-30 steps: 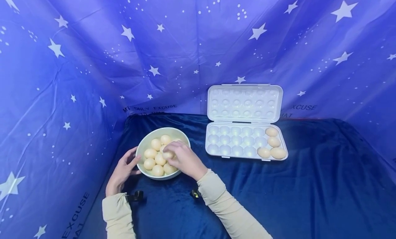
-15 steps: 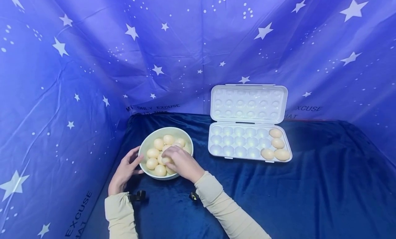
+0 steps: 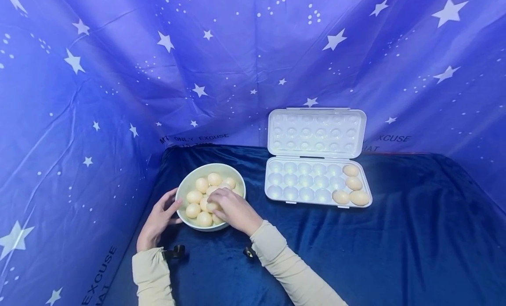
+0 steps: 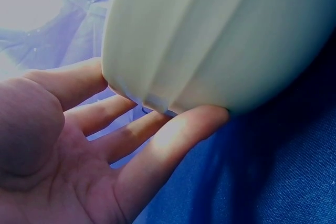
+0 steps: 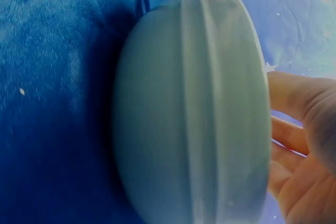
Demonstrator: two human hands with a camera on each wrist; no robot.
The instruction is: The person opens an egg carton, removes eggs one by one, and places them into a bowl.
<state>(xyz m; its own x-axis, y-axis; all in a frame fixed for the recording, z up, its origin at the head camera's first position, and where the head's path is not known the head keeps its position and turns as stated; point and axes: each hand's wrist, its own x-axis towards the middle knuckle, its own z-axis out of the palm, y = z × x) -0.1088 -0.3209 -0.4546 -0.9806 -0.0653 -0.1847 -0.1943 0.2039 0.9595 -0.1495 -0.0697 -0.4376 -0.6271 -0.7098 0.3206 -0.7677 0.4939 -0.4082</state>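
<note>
A pale green bowl [image 3: 186,187] holding several cream-coloured eggs [image 3: 194,197] stands on the dark blue cloth. My left hand [image 3: 158,218] grips its left side; in the left wrist view, the thumb and fingertips touch the ribbed outer wall. Inside the bowl's right part, my right hand [image 3: 236,210] pinches an egg [image 3: 212,206] with bent fingers, which partly hide it. The right wrist view mostly shows the bowl's outside [image 5: 173,108], so the fingertips are out of sight there. Right of the bowl lies an opened white egg box [image 3: 290,202] with several browner eggs [image 3: 353,183] at its right end.
The egg box's lid [image 3: 316,130] stands up at the back, near the purple star-printed curtain [image 3: 253,55]. Dark blue cloth [image 3: 395,235] covers the table. Black wrist mounts [image 3: 174,252] jut from both sleeves.
My right hand has moved slightly lower and left within the bowl, still at the egg. My left hand keeps its grip on the bowl. The head view has shifted slightly.
</note>
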